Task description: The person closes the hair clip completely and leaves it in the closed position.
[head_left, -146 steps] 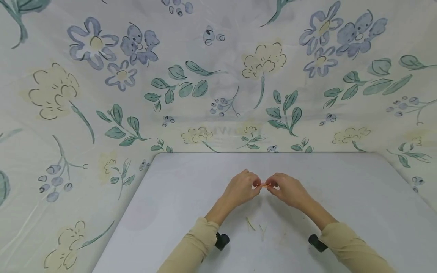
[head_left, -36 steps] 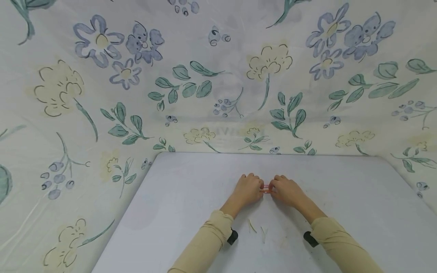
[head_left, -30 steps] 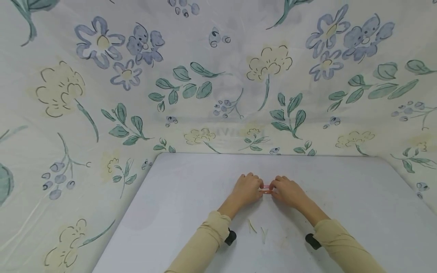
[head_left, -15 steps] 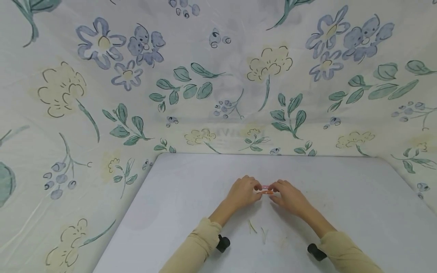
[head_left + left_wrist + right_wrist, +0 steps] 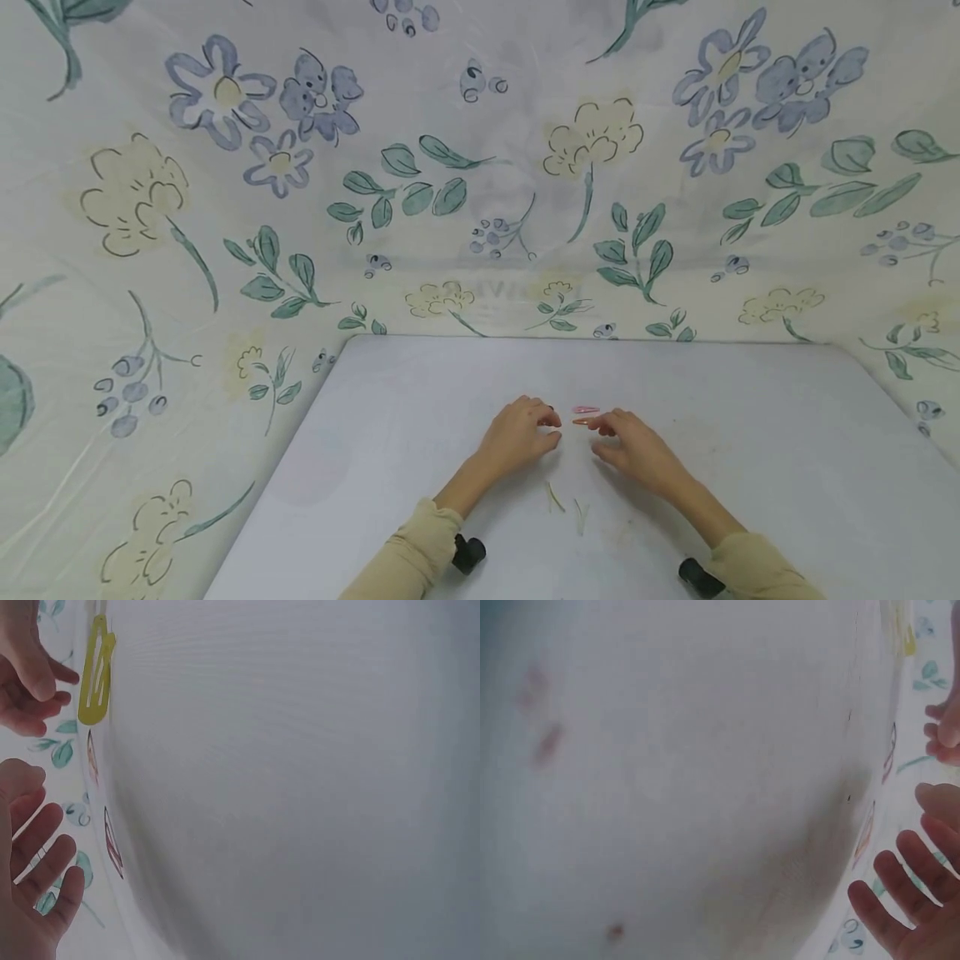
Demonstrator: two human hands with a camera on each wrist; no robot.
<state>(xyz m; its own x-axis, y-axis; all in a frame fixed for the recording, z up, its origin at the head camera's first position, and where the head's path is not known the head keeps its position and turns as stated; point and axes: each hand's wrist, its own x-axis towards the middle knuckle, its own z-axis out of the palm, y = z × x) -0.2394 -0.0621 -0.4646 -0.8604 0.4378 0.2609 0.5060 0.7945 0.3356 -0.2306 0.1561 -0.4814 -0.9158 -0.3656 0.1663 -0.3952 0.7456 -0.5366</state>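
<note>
Head view: orange clip (image 5: 581, 422) lies between left grip (image 5: 516, 435) and right grip (image 5: 636, 442).

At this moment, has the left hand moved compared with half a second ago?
Yes: against the left yellow clip, the left hand has shifted leftward and a little downward in the head view.

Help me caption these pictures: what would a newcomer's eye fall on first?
Probably the floral cloth, filling much of the head view behind and beside the white table. Next, the pink clip, with the orange clip on its near side, bright on the table by the left hand and right hand. In the left wrist view, the yellow clip stands out at upper left.
</note>
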